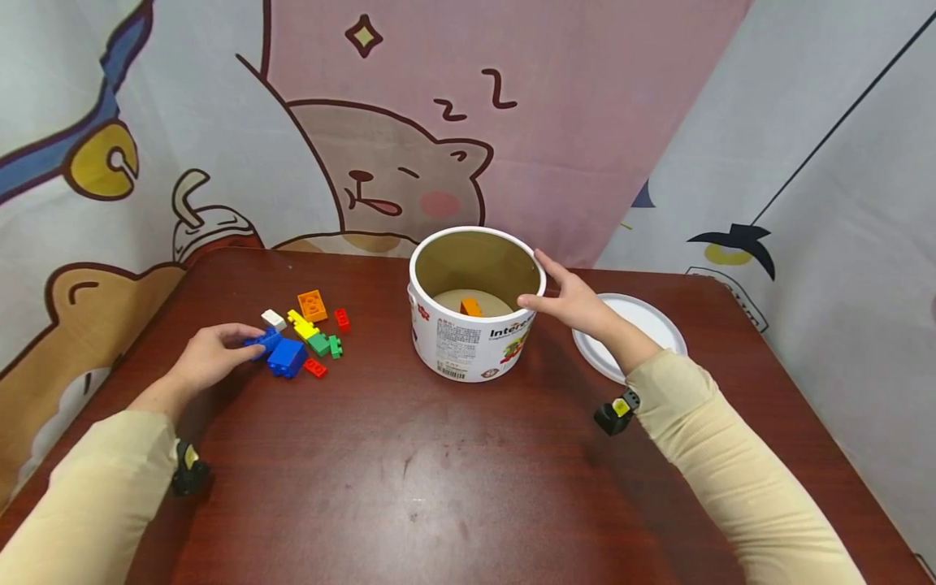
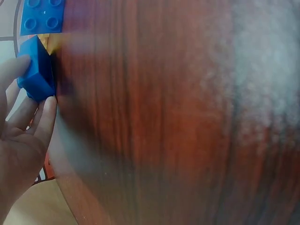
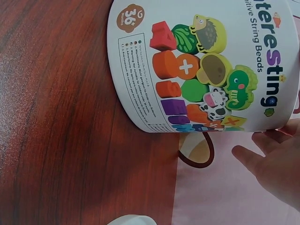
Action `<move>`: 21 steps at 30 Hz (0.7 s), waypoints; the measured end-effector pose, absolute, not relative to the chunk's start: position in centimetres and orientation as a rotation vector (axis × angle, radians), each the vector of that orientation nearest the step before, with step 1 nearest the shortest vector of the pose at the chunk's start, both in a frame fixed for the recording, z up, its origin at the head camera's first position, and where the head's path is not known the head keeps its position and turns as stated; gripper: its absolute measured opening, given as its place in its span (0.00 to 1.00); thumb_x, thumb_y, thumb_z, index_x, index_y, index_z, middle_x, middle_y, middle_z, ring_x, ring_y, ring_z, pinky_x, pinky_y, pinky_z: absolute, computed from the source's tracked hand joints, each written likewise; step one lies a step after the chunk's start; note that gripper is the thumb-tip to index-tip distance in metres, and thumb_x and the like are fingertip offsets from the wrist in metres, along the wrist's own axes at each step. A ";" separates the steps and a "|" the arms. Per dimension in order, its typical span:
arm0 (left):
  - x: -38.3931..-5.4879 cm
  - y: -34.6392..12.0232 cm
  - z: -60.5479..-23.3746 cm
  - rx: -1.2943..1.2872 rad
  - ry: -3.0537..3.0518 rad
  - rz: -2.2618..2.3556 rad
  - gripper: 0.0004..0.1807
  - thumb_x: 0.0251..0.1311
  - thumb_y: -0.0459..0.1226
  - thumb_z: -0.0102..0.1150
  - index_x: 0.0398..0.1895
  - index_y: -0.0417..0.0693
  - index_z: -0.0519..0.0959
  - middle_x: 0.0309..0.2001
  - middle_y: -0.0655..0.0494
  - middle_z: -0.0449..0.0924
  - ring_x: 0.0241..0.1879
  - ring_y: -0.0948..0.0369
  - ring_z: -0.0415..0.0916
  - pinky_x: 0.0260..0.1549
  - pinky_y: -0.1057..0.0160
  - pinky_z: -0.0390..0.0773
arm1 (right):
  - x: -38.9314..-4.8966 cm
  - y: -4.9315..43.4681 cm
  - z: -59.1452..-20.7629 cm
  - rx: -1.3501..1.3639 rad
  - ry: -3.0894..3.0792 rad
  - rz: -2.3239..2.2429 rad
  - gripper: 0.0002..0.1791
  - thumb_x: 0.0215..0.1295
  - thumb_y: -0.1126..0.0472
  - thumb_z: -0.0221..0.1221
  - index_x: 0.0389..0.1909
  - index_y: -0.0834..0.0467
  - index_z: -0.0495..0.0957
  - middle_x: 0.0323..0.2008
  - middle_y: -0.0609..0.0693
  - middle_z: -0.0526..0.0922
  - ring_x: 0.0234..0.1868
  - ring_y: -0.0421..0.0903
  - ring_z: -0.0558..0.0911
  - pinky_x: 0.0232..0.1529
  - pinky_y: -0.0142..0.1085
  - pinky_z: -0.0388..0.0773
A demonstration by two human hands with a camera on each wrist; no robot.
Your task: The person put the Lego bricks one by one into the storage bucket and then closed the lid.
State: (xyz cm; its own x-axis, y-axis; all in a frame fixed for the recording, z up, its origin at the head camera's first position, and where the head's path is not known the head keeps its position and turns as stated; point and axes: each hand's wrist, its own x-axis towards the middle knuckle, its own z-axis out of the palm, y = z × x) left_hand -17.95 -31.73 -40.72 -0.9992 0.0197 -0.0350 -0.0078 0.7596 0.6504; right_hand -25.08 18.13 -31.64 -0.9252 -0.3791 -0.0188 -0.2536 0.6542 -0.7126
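Note:
My left hand [image 1: 212, 357] pinches a blue brick [image 2: 36, 70] between thumb and fingers at the left of the table. Close to it is a larger blue brick [image 1: 288, 357], its studs showing in the left wrist view. Around these lie an orange brick [image 1: 312, 305], a yellow one [image 1: 301, 325], green ones [image 1: 318, 344], small red ones [image 1: 315, 368] and a white one [image 1: 274, 319]. My right hand [image 1: 574, 305] rests on the right rim of a white printed bucket [image 1: 468, 345], fingers fairly straight. Inside the bucket lies an orange brick [image 1: 470, 307].
A round white lid [image 1: 654, 321] lies on the dark wooden table [image 1: 409, 479], right of the bucket and partly behind my right forearm. Behind the table hangs a cartoon-printed cloth [image 1: 585, 97].

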 end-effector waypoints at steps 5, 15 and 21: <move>-17.9 -31.9 -40.6 0.042 2.906 1.110 0.23 0.62 0.44 0.57 0.51 0.33 0.75 0.49 0.32 0.77 0.43 0.49 0.74 0.34 0.73 0.73 | -25.1 18.1 -31.7 -0.530 2.708 -1.116 0.49 0.59 0.53 0.62 0.73 0.59 0.43 0.74 0.57 0.46 0.74 0.53 0.48 0.71 0.50 0.47; -18.1 -32.0 -39.1 -0.004 2.831 1.145 0.28 0.64 0.49 0.53 0.55 0.35 0.72 0.53 0.32 0.73 0.49 0.47 0.71 0.36 0.76 0.69 | -25.1 18.1 -31.7 -0.537 2.699 -1.134 0.48 0.59 0.55 0.61 0.73 0.60 0.43 0.74 0.57 0.46 0.74 0.53 0.48 0.71 0.50 0.47; -18.4 -31.7 -37.5 0.027 2.828 1.147 0.30 0.63 0.50 0.53 0.59 0.36 0.69 0.56 0.32 0.71 0.53 0.43 0.70 0.35 0.80 0.69 | -25.2 18.0 -31.7 -0.529 2.699 -1.134 0.48 0.59 0.55 0.62 0.73 0.60 0.43 0.74 0.56 0.46 0.74 0.53 0.48 0.71 0.49 0.47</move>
State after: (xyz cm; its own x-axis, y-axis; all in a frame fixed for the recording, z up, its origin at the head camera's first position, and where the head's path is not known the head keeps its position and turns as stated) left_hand -18.36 -31.72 -37.52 -0.9959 0.0497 -0.0759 -0.0173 0.7178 0.6960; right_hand -25.16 18.05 -31.66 -0.9235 -0.3833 -0.0158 -0.2570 0.6487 -0.7164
